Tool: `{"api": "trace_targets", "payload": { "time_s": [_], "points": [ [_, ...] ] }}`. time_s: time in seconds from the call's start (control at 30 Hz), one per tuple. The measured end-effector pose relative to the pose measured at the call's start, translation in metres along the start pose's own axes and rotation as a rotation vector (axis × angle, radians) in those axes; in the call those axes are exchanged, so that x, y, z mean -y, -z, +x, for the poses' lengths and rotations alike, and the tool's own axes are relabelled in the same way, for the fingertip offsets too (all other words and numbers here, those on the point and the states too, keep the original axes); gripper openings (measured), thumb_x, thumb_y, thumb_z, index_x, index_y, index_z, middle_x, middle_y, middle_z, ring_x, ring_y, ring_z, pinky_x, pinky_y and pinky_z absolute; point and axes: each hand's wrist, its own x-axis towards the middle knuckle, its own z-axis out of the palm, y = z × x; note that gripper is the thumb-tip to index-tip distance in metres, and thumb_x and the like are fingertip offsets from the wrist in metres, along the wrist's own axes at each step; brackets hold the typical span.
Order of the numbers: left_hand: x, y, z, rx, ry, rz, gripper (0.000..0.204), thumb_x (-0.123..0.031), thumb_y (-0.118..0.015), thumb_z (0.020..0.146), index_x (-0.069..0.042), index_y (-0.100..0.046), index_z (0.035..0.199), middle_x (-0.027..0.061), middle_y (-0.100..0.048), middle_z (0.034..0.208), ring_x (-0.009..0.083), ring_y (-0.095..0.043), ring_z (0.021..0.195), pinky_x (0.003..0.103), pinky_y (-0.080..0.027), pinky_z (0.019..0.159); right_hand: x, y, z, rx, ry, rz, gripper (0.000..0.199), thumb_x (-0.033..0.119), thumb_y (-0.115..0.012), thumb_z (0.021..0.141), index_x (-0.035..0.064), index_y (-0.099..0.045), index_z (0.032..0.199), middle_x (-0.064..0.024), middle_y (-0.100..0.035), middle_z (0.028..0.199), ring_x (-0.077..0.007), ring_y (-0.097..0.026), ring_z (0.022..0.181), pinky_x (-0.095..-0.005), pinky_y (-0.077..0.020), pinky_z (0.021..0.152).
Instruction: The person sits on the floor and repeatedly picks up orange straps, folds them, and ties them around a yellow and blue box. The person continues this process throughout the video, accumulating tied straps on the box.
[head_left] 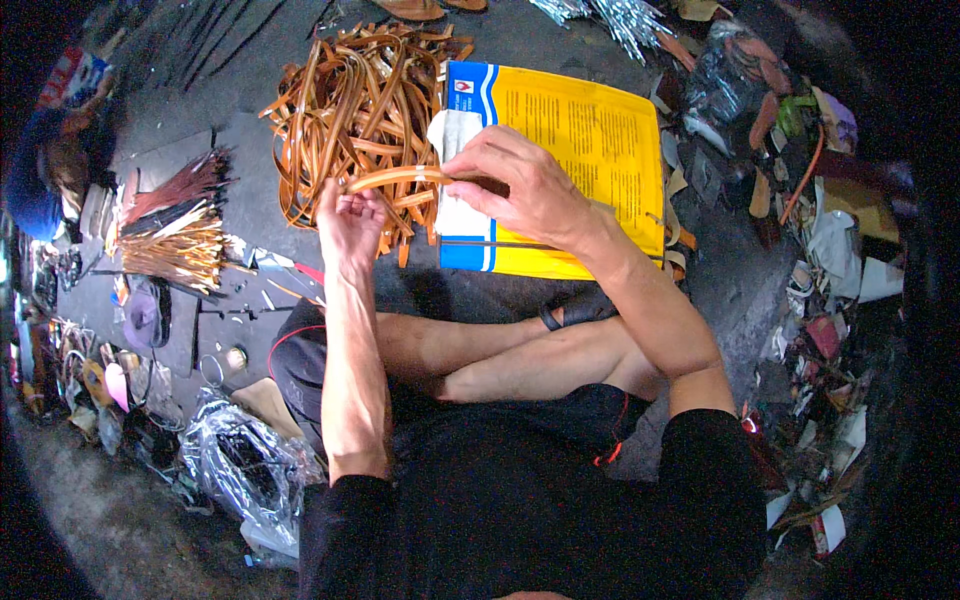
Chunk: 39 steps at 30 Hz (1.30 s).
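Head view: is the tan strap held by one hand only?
No: both the left hand and the right hand grip the tan strap, one at each end.

The person wears a black short-sleeved shirt (520, 510) and dark shorts (300, 360) with thin red piping — forearms and legs bare — plus a dark strapped sandal (580, 308) on one foot.

I read this as a floor-level craft workshop: heap of tan strips (355, 110) upper centre, bundled sticks (175, 225) left, scraps (820, 330) right.
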Motion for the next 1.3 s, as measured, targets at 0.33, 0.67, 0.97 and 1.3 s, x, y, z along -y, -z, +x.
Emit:
{"api": "trace_targets", "payload": {
  "time_s": [0.33,0.67,0.97,1.3],
  "points": [
    [0.040,-0.049,-0.060,0.182,-0.135,0.633,0.016,-0.022,-0.067,0.089,-0.007,-0.065,0.086,0.0000,-0.063,0.076,0.0065,-0.054,0.065,0.018,-0.040,0.059,0.001,0.004,-0.008,-0.012,-0.004,-0.018,0.014,0.011,-0.072,0.076,0.0033,-0.064,0.084,-0.0092,-0.058,0.082,-0.0272,-0.059,0.079,-0.0366,-0.0489,0.070],
    [0.016,-0.020,-0.028,0.126,-0.147,0.657,0.014,-0.017,-0.070,0.086,-0.005,-0.063,0.083,0.0023,-0.063,0.073,0.0055,-0.052,0.060,0.017,-0.035,0.049,0.004,0.005,-0.003,0.028,-0.010,-0.036,0.013,0.006,-0.072,0.076,0.0018,-0.065,0.086,-0.0083,-0.061,0.085,-0.0246,-0.061,0.079,-0.0335,-0.0505,0.071],
    [-0.002,-0.006,-0.022,0.095,-0.232,0.763,0.020,-0.024,-0.066,0.089,-0.008,-0.059,0.079,-0.0031,-0.055,0.068,0.0037,-0.042,0.053,0.019,-0.030,0.049,0.002,0.008,-0.005,0.022,0.012,-0.065,0.012,0.010,-0.071,0.076,0.0036,-0.062,0.080,-0.0092,-0.058,0.080,-0.0273,-0.059,0.079,-0.0366,-0.0491,0.069],
    [-0.022,0.010,-0.010,0.096,-0.244,0.748,0.015,-0.019,-0.069,0.086,-0.006,-0.063,0.084,0.0015,-0.062,0.075,0.0051,-0.053,0.062,0.017,-0.036,0.051,-0.002,0.013,-0.009,0.012,0.072,-0.142,0.012,0.003,-0.070,0.074,0.0023,-0.060,0.083,-0.0086,-0.058,0.080,-0.0258,-0.059,0.074,-0.0350,-0.0494,0.066]
  ]
}}
